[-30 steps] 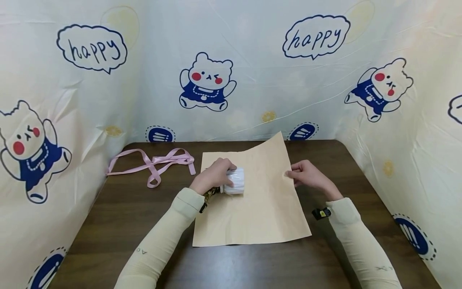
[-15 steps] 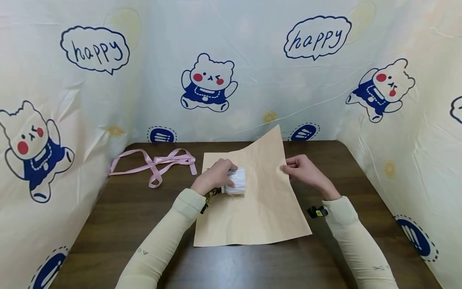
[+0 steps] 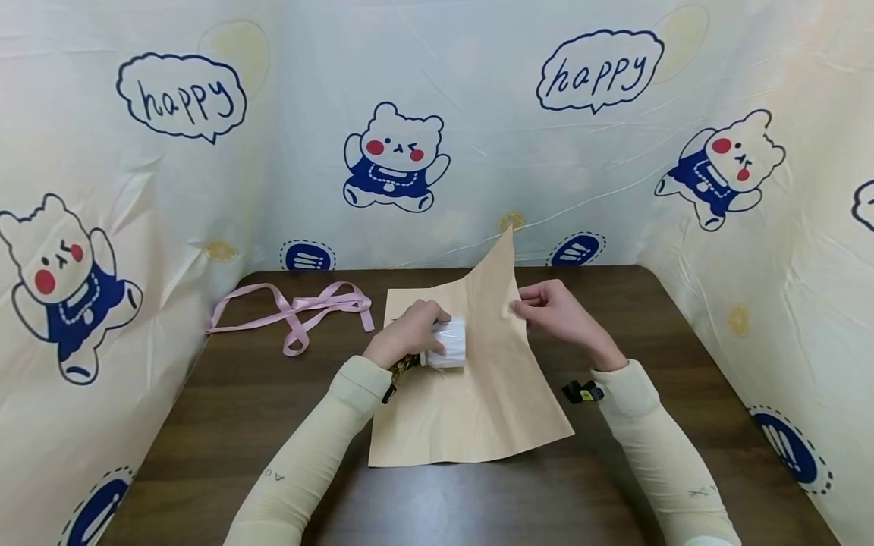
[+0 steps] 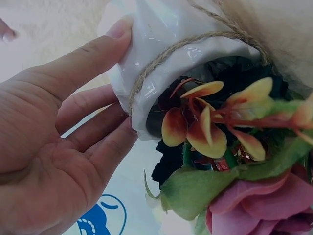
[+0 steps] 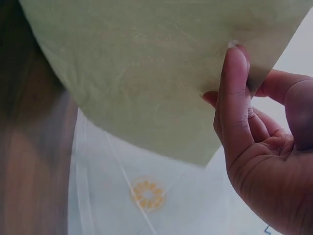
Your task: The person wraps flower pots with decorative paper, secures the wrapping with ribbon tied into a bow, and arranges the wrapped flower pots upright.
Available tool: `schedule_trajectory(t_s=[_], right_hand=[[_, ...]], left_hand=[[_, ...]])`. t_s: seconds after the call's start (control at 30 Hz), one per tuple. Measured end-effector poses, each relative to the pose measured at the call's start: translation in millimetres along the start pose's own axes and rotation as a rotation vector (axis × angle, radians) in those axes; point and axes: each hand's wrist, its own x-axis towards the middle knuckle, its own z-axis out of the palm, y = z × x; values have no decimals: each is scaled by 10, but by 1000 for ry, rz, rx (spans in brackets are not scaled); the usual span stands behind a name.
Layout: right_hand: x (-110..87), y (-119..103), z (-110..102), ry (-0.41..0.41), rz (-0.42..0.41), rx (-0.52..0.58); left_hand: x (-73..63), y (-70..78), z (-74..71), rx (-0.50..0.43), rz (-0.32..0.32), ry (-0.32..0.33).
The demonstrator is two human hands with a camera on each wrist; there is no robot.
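Observation:
A white ceramic vase lies on its side on a sheet of brown kraft paper. My left hand grips the vase, thumb on one side and fingers on the other. In the left wrist view, twine is wound round the vase's neck, and artificial flowers with pink petals and yellow-red leaves come out of its mouth. My right hand pinches the paper's right edge between thumb and fingers, lifting that side so the far corner points up. The flowers are mostly hidden under my left wrist in the head view.
A pink ribbon lies loosely looped on the dark wooden table, to the left of the paper. A pale printed cloth with bear figures hangs behind and at both sides of the table.
My right hand has moved left with the paper's right edge, raising it and folding it further toward the vase. My left hand stays on the vase.

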Motion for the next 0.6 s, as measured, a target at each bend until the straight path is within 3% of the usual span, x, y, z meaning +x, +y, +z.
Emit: schedule_trajectory(t_s=[0.6], right_hand=[[246, -279, 349, -27, -52, 6]], left_hand=[[24, -47, 0, 10, 8, -1]])
